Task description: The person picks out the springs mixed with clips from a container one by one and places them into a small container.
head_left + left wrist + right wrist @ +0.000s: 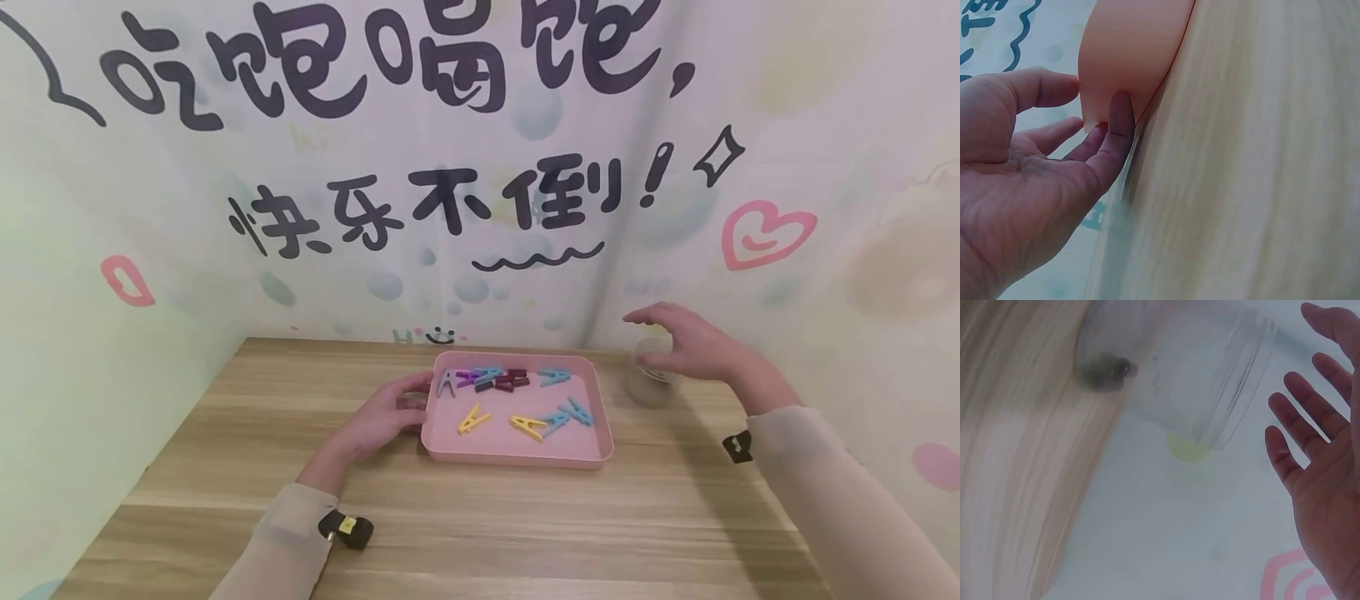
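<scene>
Clothes pegs (555, 376): scattered in the pink tray (517, 458), lower centre of the frame, raised walls apparently keeping them together.
Left hand (382, 421): loosely bent, fingertips touching the tray's left end, perhaps to steady it.
Right hand (693, 340): spread, gripping nothing, near the clear jar (648, 387), right of centre, its dark contents (1107, 372) blurred.

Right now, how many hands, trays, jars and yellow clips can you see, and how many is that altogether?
Hands: 2, the left hand and the right hand
Tray: 1
Jar: 1
Yellow clips: 2
Total: 6
</scene>
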A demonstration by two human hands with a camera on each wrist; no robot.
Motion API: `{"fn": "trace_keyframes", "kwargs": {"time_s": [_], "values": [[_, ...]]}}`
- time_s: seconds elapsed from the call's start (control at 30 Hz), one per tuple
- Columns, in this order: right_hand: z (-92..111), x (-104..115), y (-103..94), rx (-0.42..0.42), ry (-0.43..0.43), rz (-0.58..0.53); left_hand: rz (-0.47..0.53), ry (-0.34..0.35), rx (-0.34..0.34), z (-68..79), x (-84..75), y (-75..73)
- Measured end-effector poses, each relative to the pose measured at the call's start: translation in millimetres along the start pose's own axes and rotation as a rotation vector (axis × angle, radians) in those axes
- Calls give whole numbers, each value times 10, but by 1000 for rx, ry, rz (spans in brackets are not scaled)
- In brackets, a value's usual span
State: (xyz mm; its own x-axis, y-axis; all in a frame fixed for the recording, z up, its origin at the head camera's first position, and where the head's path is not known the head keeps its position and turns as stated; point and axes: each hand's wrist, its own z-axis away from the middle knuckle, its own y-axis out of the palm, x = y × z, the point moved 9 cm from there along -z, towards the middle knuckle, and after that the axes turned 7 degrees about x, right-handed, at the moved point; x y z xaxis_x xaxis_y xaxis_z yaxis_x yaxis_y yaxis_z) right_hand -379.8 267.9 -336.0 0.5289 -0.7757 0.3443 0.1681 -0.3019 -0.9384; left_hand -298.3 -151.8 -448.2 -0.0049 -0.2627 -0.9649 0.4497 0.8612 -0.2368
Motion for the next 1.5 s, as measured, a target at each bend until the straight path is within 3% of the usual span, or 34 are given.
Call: {"fn": "trace_keyframes", "kwargs": {"time_s": [0.33, 0.73, 1.2, 1.33, 1.5], "values": [[-139, 343, 100, 28, -119, -6, -1, 11, 8, -2, 7, 10], [-347, 583, 359, 107, -114, -39, 1, 10, 8, 1, -3, 11], [-559, 890, 625, 182, -205, -107, 22, 9, 13, -7, -9, 10], [-610, 950, 707, 218, -181, -116, 41, 16, 19, -22, -3, 12], [-679, 1049, 801, 249, -172, -61, 46, 12, 19, -20, 2, 13]]}}
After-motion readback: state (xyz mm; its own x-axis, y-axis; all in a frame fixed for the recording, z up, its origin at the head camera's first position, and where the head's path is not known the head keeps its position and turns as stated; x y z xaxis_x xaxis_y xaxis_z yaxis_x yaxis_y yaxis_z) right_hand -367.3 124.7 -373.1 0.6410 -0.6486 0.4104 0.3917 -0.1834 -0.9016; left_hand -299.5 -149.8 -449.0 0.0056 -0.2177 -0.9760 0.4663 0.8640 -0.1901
